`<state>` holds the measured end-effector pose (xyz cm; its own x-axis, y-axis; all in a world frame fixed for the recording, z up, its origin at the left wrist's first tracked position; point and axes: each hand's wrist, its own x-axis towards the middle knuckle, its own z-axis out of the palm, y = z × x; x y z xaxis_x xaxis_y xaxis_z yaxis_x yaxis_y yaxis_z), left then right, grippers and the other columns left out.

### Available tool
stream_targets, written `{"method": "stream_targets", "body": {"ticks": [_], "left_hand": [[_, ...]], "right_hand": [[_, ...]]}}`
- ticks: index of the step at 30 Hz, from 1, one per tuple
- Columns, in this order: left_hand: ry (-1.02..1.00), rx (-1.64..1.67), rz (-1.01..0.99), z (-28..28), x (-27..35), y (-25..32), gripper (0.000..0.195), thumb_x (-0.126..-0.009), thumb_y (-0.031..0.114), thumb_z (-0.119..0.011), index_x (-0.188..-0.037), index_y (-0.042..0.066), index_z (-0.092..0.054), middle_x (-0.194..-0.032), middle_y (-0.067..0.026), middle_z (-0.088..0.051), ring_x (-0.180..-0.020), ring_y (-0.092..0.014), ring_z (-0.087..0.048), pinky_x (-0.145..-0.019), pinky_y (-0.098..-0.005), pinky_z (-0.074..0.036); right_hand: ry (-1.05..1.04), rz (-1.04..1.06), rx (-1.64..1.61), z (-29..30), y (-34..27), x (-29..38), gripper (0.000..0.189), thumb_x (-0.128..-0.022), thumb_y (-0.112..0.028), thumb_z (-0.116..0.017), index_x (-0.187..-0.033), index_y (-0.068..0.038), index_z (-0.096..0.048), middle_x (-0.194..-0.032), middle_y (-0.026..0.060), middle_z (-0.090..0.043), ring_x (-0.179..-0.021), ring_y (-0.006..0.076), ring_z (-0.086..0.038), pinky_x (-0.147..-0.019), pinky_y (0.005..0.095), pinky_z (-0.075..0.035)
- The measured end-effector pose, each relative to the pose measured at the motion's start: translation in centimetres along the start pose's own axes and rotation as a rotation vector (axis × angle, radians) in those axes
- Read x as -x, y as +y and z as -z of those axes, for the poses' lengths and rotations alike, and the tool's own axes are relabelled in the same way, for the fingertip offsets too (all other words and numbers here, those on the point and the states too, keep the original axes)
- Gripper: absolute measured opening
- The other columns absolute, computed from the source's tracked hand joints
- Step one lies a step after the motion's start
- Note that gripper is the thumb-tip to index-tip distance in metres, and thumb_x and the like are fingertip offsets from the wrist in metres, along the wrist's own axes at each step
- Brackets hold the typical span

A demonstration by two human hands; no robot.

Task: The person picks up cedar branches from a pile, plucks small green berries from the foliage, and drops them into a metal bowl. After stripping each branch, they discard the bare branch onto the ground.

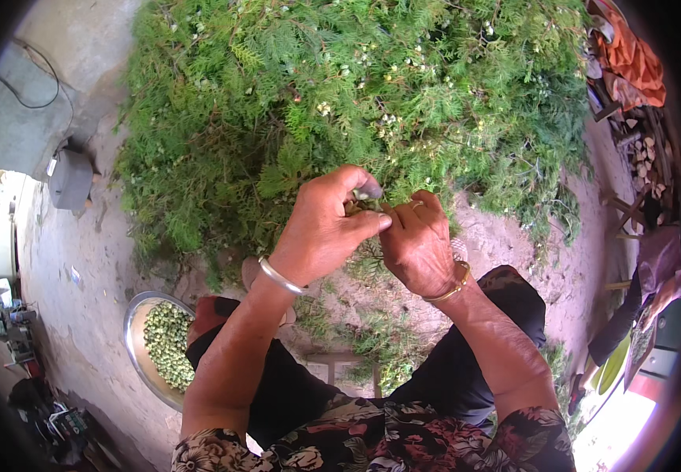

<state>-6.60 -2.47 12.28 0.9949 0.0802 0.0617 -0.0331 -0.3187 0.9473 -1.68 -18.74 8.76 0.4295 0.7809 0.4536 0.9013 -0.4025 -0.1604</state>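
Note:
My left hand [337, 227], with a silver bangle at the wrist, curls around several small green cones [361, 205]. Touching it at the fingertips is my right hand [414, 239], which wears a ring and a gold-coloured bracelet; its fingers are bent, and whatever lies between them is hidden. Beyond both hands rises a large heap of green conifer branches [340, 106] dotted with pale cones. A round metal basin [134, 348] holding many picked green cones [166, 345] stands on the floor beside my left leg.
Loose sprigs [384, 348] lie on the floor between my legs, near a wooden frame [334, 357]. A grey container [71, 179] stands by the left wall. At right are stacked firewood [646, 162], orange cloth [632, 59] and another person's leg [615, 324].

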Motion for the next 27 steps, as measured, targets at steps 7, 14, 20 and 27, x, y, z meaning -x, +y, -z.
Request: {"method": "stream_targets", "body": {"ticks": [7,14,20,27], "left_hand": [[0.144,0.213,0.072,-0.5,0.3,1.1,0.034,-0.075,-0.003,-0.068,-0.107,-0.003,-0.056,-0.066,0.0005,-0.055,-0.046,-0.002,-0.043,-0.039,-0.0186,-0.033],[0.113,0.062,0.055,-0.8,-0.3,-0.5,0.031,-0.075,-0.005,-0.067,-0.104,-0.003,-0.059,-0.064,-0.0008,-0.056,-0.047,-0.002,-0.046,-0.039,-0.0193,-0.035],[0.229,0.369,0.213,-0.2,0.1,0.5,0.016,-0.081,0.004,-0.065,-0.096,-0.002,-0.063,-0.069,-0.0043,-0.06,-0.05,-0.006,-0.049,-0.039,-0.0201,-0.037],[0.279,1.077,0.317,5.5,-0.6,-1.6,0.024,-0.087,0.021,-0.06,-0.101,0.002,-0.06,-0.074,-0.0091,-0.06,-0.054,-0.012,-0.052,-0.043,-0.0267,-0.042]], "right_hand": [[-0.006,-0.013,0.016,0.2,0.0,-0.3,0.025,-0.064,-0.007,-0.056,-0.087,0.004,-0.058,-0.065,0.01,-0.052,-0.061,0.0239,-0.055,-0.078,0.0421,-0.043],[-0.033,-0.044,-0.055,0.5,0.2,-0.3,0.023,-0.059,-0.003,-0.057,-0.081,0.001,-0.055,-0.062,0.0089,-0.051,-0.057,0.0257,-0.053,-0.072,0.0397,-0.043],[0.062,-0.14,-0.193,1.0,0.2,-0.8,0.019,-0.06,0.004,-0.058,-0.077,-0.002,-0.052,-0.061,0.0095,-0.05,-0.057,0.0274,-0.053,-0.069,0.0411,-0.043],[0.14,-0.138,-0.177,1.3,0.7,-0.5,0.014,-0.066,0.002,-0.059,-0.079,-0.001,-0.055,-0.06,0.0098,-0.052,-0.056,0.0285,-0.053,-0.072,0.042,-0.044]]}}
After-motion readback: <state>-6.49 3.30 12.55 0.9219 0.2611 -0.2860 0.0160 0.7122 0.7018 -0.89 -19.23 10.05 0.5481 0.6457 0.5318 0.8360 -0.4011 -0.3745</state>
